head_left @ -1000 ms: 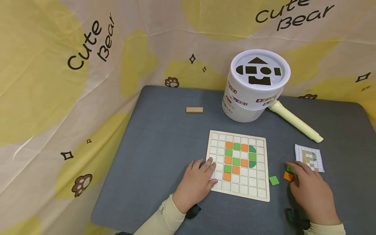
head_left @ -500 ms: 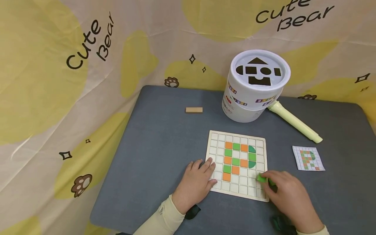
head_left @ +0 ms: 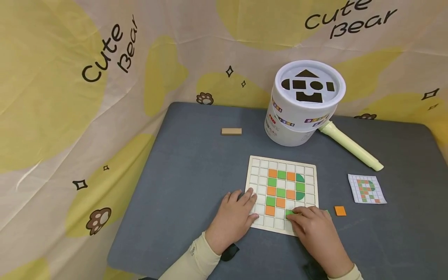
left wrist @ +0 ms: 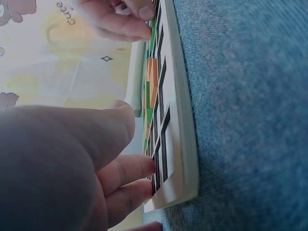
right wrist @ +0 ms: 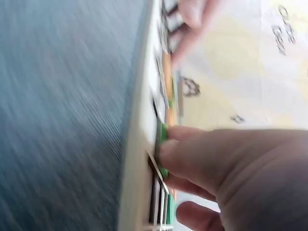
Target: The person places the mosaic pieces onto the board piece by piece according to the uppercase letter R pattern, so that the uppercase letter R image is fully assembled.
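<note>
A pale wooden grid board [head_left: 312, 230] lies on the table, with orange and green tiles forming a letter-like pattern in its cells. My right hand [head_left: 316, 229] pinches a green square tile [head_left: 289, 213] between thumb and fingers, right at a cell in the lower middle. In the right wrist view that green tile [right wrist: 162, 132] shows at the fingertips, low over the grid. Spread across the board's left edge, my left hand [head_left: 232, 217] rests with fingers extended. An orange tile [head_left: 340, 210] lies right of the board; another green tile [head_left: 327, 212] is mostly hidden behind my right hand.
A printed pattern card [head_left: 367, 189] lies at the right. Behind the board stands a white bucket [head_left: 297, 120] with shape holes in its lid. A pale yellow tube [head_left: 353, 146] lies beside it, and a small wooden block [head_left: 231, 132] sits farther left.
My right hand has moved left from the loose tiles by the card to the board, carrying a green tile. An orange tile now lies right of the board. The left hand has stayed put.
</note>
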Motion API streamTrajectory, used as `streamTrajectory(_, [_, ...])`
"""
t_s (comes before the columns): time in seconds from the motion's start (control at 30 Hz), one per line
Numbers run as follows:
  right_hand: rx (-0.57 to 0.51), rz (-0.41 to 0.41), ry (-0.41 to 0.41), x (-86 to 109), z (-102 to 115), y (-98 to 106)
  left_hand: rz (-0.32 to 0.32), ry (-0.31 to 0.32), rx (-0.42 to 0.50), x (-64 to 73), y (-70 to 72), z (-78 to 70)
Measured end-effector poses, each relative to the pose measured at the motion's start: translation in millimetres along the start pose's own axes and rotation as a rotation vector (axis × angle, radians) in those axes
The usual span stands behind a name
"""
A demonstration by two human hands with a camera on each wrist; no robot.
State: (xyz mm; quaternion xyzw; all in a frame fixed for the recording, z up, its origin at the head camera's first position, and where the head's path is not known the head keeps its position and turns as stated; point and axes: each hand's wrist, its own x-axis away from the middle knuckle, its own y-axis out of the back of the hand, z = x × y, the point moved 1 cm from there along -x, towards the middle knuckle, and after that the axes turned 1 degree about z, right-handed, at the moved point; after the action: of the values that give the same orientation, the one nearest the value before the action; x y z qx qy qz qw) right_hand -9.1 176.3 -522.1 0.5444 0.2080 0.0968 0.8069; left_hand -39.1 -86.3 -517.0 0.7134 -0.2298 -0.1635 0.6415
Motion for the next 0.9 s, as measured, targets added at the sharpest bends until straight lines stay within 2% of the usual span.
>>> streamTrajectory(0.07, [0.005, 0.031, -0.014, -1.2, 2, 1, -0.002, 0.001, -0.006, 0.3, 0.1, 0.6])
streamTrajectory(0.13, [0.017, 0.036, -0.071, -0.3, -1, 3, -0.004, 0.003, -0.008, 0.4, 0.3, 1.0])
streamTrajectory(0.3, [0.058, 0.022, -0.353, 17.4, -33, 10, 0.002, 0.003, 0.006, 0.6, 1.8, 0.6])
streamTrajectory(0.4, [0.078, 0.064, -0.457, 33.7, -53, 16, 0.004, -0.001, 0.006, 0.6, 3.0, 0.2])
streamTrajectory(0.53, [0.083, 0.057, -0.457, 47.2, -67, 24, 0.007, -0.004, -0.007, -0.9, 3.3, -0.6])
streamTrajectory(0.73, [0.047, 0.020, -0.432, 45.2, -65, 29, 0.023, 0.001, -0.004, -2.9, 1.8, -0.2])
streamTrajectory(0.9, [0.012, 0.092, -0.357, 38.1, -59, 27, 0.027, 0.004, 0.009, -2.4, 0.0, -0.4])
